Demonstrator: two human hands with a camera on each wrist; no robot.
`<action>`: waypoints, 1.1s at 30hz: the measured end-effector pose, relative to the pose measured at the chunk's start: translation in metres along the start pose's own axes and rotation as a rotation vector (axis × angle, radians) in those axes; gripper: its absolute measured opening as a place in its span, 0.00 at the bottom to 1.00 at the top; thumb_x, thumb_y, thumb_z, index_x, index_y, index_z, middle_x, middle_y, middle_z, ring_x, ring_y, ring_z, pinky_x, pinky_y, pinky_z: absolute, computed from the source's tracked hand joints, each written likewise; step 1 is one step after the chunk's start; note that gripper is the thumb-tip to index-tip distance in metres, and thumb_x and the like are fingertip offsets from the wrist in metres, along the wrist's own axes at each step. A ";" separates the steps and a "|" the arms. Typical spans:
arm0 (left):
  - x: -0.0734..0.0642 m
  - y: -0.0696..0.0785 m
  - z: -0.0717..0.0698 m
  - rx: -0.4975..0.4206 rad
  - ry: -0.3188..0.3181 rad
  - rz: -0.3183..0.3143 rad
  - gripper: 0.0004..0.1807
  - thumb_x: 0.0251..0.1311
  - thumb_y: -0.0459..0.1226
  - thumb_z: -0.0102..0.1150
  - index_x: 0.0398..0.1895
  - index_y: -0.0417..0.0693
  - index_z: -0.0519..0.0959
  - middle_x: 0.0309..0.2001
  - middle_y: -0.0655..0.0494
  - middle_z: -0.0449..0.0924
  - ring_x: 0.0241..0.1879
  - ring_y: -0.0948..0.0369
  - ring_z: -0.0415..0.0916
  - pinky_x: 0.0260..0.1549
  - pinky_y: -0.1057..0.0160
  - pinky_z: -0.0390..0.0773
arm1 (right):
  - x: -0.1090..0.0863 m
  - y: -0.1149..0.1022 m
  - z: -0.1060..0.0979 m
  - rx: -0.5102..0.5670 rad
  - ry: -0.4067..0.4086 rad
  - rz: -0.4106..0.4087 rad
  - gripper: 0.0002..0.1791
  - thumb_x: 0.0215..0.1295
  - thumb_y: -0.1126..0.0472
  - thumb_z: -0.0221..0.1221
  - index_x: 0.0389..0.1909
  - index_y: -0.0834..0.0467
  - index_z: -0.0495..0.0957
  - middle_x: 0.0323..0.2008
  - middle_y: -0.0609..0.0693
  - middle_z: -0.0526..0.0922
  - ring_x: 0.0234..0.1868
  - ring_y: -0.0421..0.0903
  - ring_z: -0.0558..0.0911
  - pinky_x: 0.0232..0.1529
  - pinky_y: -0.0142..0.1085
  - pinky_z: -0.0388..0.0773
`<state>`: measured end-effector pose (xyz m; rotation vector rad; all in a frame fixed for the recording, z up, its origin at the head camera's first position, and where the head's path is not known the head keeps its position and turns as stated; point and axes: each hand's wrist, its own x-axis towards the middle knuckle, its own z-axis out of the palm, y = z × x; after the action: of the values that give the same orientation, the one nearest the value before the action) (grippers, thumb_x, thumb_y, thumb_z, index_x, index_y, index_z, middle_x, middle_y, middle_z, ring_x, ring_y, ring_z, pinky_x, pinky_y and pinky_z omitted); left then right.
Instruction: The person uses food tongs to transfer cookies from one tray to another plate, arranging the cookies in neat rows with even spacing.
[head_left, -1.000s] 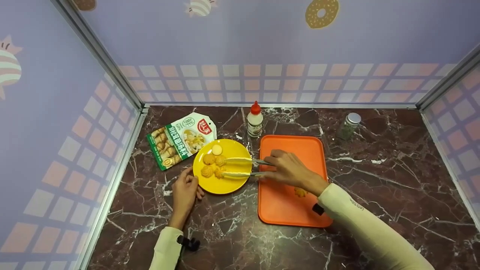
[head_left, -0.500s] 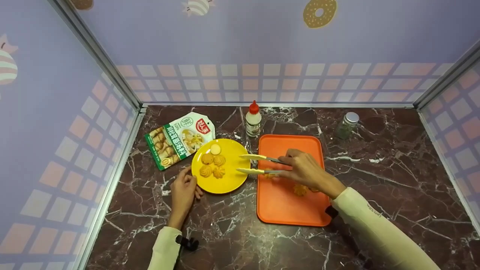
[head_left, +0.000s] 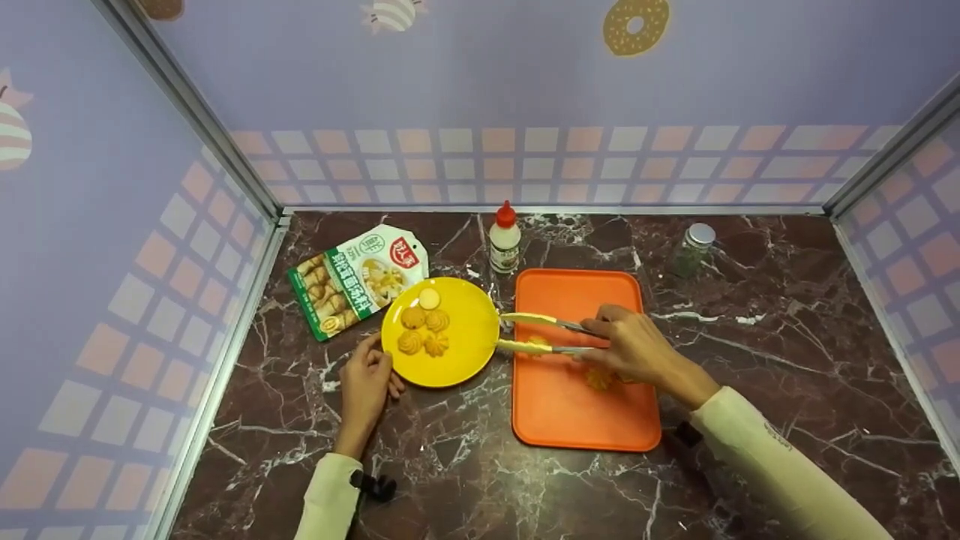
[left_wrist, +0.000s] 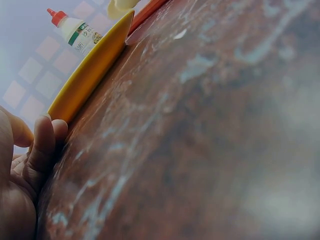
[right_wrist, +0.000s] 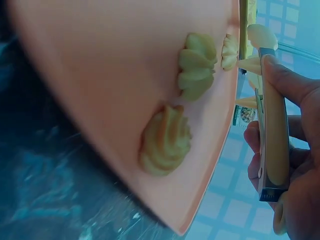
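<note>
In the head view my left hand holds the left rim of a yellow plate, fingertips at its edge in the left wrist view. Several cookies lie on the plate's left half. My right hand grips metal tongs with pale yellow tips. The tongs' arms are spread, with their tips between the plate and the orange tray. On the tray, the right wrist view shows a swirled cookie, a ridged cookie and a farther cookie. The hand and tongs partly cover these in the head view.
Behind the plate lies a green and white food packet, touching or very near its rim. A red-capped bottle stands at the back, and a silver-lidded jar at the back right. Walls bound the dark marbled tabletop.
The tongs have opened and left the cookies on the plate. My right hand has drawn them right, over the tray. My left hand has stayed at the plate's rim.
</note>
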<state>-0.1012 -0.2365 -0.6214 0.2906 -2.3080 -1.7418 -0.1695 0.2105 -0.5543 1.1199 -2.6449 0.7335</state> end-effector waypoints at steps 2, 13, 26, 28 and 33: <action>0.001 -0.002 0.000 -0.003 0.004 0.002 0.23 0.80 0.27 0.55 0.75 0.35 0.76 0.31 0.38 0.84 0.13 0.56 0.79 0.09 0.63 0.80 | -0.005 0.001 -0.001 -0.009 0.003 0.005 0.22 0.59 0.51 0.84 0.48 0.60 0.92 0.31 0.51 0.79 0.27 0.42 0.71 0.25 0.35 0.70; -0.008 0.026 -0.001 -0.011 -0.013 -0.028 0.24 0.79 0.24 0.52 0.75 0.27 0.73 0.33 0.33 0.83 0.14 0.51 0.80 0.10 0.63 0.81 | -0.028 0.009 -0.007 0.003 0.041 0.019 0.24 0.54 0.52 0.86 0.47 0.60 0.92 0.31 0.51 0.78 0.27 0.38 0.69 0.26 0.33 0.69; -0.001 0.003 -0.002 -0.019 -0.025 0.019 0.24 0.81 0.29 0.55 0.77 0.34 0.74 0.32 0.37 0.84 0.14 0.55 0.80 0.11 0.63 0.81 | -0.041 0.016 -0.009 -0.006 0.060 0.006 0.23 0.53 0.53 0.87 0.44 0.60 0.91 0.29 0.51 0.76 0.28 0.37 0.68 0.25 0.31 0.69; -0.001 0.002 -0.002 -0.024 -0.025 0.014 0.24 0.81 0.29 0.55 0.77 0.34 0.74 0.33 0.37 0.84 0.14 0.55 0.80 0.11 0.63 0.81 | -0.041 0.016 -0.011 -0.008 0.054 0.009 0.23 0.53 0.53 0.86 0.44 0.60 0.91 0.30 0.51 0.77 0.28 0.37 0.68 0.25 0.31 0.70; -0.002 0.004 0.000 -0.006 -0.004 -0.011 0.24 0.81 0.27 0.54 0.76 0.33 0.74 0.32 0.36 0.84 0.14 0.54 0.79 0.10 0.64 0.80 | -0.042 0.017 -0.014 -0.017 0.038 0.000 0.22 0.55 0.52 0.86 0.44 0.60 0.91 0.31 0.50 0.76 0.28 0.38 0.69 0.25 0.32 0.70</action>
<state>-0.0995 -0.2345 -0.6178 0.2987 -2.3079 -1.7558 -0.1528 0.2537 -0.5631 1.0910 -2.6150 0.7241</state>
